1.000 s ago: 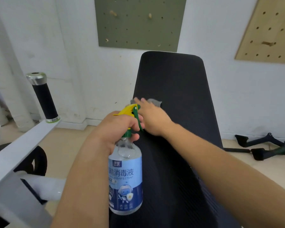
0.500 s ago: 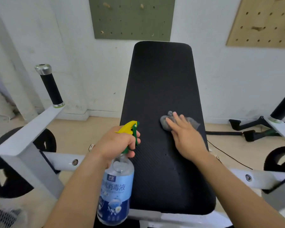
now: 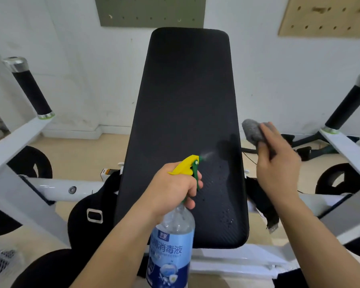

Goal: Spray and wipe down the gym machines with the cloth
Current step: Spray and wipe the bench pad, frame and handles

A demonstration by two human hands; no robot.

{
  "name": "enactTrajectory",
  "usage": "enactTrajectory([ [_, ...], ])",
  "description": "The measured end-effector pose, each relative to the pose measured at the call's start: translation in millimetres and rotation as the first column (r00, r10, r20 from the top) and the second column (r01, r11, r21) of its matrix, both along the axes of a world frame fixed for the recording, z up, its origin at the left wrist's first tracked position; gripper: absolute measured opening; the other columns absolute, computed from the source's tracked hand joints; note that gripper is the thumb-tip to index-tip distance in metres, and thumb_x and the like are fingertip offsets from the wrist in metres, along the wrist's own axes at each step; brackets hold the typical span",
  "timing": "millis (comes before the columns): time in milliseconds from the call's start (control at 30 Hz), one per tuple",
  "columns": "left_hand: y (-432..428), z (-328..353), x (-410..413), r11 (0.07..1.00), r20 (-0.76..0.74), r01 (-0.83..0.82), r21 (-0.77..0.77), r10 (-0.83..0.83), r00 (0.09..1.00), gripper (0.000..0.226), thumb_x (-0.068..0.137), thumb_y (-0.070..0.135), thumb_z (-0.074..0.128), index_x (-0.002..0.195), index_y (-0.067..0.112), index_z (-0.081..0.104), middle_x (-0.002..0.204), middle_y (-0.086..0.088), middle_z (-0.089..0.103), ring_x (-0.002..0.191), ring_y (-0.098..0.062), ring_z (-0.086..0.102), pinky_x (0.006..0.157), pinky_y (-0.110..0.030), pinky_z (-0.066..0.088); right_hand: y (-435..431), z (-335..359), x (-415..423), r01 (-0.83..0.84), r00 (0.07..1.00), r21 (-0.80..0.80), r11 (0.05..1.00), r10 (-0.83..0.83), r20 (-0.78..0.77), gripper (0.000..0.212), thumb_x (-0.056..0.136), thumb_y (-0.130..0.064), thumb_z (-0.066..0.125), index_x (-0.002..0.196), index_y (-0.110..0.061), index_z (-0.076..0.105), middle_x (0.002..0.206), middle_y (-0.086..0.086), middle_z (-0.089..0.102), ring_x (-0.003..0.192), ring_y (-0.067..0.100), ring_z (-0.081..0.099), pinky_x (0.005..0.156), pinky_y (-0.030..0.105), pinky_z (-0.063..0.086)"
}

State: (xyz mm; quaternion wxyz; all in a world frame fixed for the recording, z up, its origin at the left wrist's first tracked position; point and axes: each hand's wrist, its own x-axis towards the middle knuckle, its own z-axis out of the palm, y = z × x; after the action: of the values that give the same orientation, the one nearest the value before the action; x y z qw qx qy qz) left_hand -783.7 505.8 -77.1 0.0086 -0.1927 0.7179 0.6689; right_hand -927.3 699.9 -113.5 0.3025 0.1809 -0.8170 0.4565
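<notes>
Spray bottle (image 3: 170, 246), blue label, yellow-and-green head: gripped at the neck by the left hand (image 3: 173, 188), fingers curled on the trigger, fine mist at the nozzle over the black pad (image 3: 187, 121). Grey cloth (image 3: 253, 132): bunched in the grasp of the right hand (image 3: 279, 163), held just off the pad's right edge. Droplets dot the pad's lower right.

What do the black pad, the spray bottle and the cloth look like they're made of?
Black pad: matte, finely ribbed cover, probably vinyl or synthetic fabric; droplets sit on it. Spray bottle: clear, glossy plastic, see-through above the label. Cloth: soft grey fabric, fuzzy and bunched, perhaps microfibre.
</notes>
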Motion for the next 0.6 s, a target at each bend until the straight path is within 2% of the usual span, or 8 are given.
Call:
enactTrajectory([
  [100,8.2,-3.7,-12.7,1.000,0.046,-0.020,0.005,0.020,0.999,0.015,0.076,-0.008,0.055,0.084,0.002,0.064,0.083,-0.014,0.066,0.044,-0.017,0.051,0.045,-0.023,0.043,-1.5,4.7,-6.3,0.020,1.000,-0.081,0.997,-0.021,-0.009,0.041,0.097,-0.007,0.056,0.137,-0.015,0.060,0.145,0.004,0.055,0.137,0.008,0.046,0.108,0.005,0.029],
  [133,10.3,-5.9,-15.9,1.000,0.059,-0.023,-0.006,0.024,0.998,0.015,0.076,-0.006,0.056,0.084,0.005,0.063,0.082,-0.012,0.065,0.043,-0.016,0.052,0.046,-0.023,0.043,-3.4,4.9,-9.4,0.023,1.000,-0.090,0.996,-0.023,-0.006,0.041,0.097,-0.008,0.056,0.137,-0.015,0.059,0.144,0.004,0.056,0.136,0.009,0.048,0.109,0.009,0.032],
  [200,13.1,-8.9,-18.4,1.000,0.061,-0.021,-0.017,0.022,0.998,0.014,0.078,-0.004,0.056,0.082,0.007,0.063,0.082,-0.012,0.065,0.045,-0.016,0.054,0.048,-0.024,0.044,-9.6,6.1,-20.6,0.017,1.000,-0.072,0.997,-0.017,0.003,0.041,0.096,-0.012,0.056,0.137,-0.016,0.059,0.139,0.005,0.060,0.131,0.016,0.054,0.111,0.026,0.039],
  [267,11.9,-8.9,-17.5,1.000,0.040,-0.012,-0.002,0.012,0.999,0.016,0.079,-0.008,0.054,0.084,0.002,0.066,0.086,-0.016,0.067,0.048,-0.016,0.054,0.047,-0.023,0.046,-20.9,11.3,-40.1,-0.018,1.000,0.038,0.999,0.018,0.012,0.039,0.096,-0.017,0.053,0.135,-0.017,0.058,0.131,0.006,0.064,0.122,0.025,0.058,0.107,0.039,0.043],
  [333,8.2,-6.9,-16.3,1.000,0.011,-0.010,0.000,0.010,1.000,0.023,0.079,-0.012,0.053,0.094,-0.003,0.068,0.099,-0.024,0.070,0.053,-0.017,0.055,0.049,-0.023,0.048,-36.3,18.0,-64.8,-0.088,0.996,0.208,0.974,0.081,0.041,0.041,0.096,-0.020,0.049,0.136,-0.019,0.055,0.134,0.006,0.061,0.123,0.026,0.056,0.106,0.038,0.043],
  [433,-2.1,-3.1,-12.8,0.999,-0.031,-0.034,0.010,0.034,0.999,0.029,0.079,-0.015,0.052,0.097,-0.002,0.070,0.110,-0.024,0.071,0.055,-0.017,0.055,0.049,-0.024,0.049,-56.3,13.5,-86.8,-0.152,0.988,0.388,0.909,0.127,0.088,0.044,0.100,-0.017,0.047,0.144,-0.024,0.051,0.155,0.002,0.043,0.140,0.023,0.043,0.109,0.034,0.037],
  [533,-16.1,-1.2,-7.5,0.997,-0.047,-0.078,0.029,0.079,0.996,0.030,0.078,-0.016,0.051,0.096,-0.001,0.071,0.107,-0.023,0.072,0.052,-0.017,0.055,0.048,-0.025,0.050,-49.3,-13.2,-55.7,-0.108,0.993,0.509,0.854,0.122,0.005,0.041,0.099,-0.014,0.050,0.140,-0.021,0.055,0.156,0.007,0.041,0.143,0.029,0.038,0.098,0.043,0.048],
  [600,-24.6,-1.0,-4.6,0.995,-0.049,-0.091,0.027,0.092,0.995,0.030,0.078,-0.015,0.051,0.095,0.000,0.071,0.106,-0.022,0.073,0.052,-0.018,0.055,0.049,-0.026,0.050,-29.8,-43.1,-9.4,-0.190,0.962,0.581,0.791,0.269,-0.051,0.041,0.096,-0.011,0.053,0.135,-0.017,0.060,0.151,0.009,0.048,0.142,0.032,0.041,0.099,0.049,0.051],
])
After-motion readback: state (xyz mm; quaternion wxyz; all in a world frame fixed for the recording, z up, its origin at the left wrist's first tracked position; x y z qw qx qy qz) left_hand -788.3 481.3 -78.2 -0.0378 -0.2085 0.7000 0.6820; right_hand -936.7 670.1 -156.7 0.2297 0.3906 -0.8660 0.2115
